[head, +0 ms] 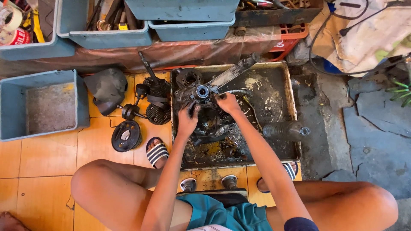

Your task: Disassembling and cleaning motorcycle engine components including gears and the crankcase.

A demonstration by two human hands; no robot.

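Observation:
A greasy metal engine case (200, 95) lies in a shallow, oil-stained metal tray (280, 81) on the floor. My left hand (187, 118) grips the case's lower left side. My right hand (227, 102) presses on its right side, just beside a round bearing (202, 91). A long metal arm (233, 72) juts from the case toward the upper right. Both hands are dirty and their fingertips are partly hidden against the dark metal.
A clear plastic bottle (286, 129) lies in the tray's right part. Finned cylinder parts (157, 102), a round flywheel (126, 136) and a dark cover (107, 87) sit left of the tray. A grey bin (40, 104) stands far left. My knees and striped sandals flank the tray's near edge.

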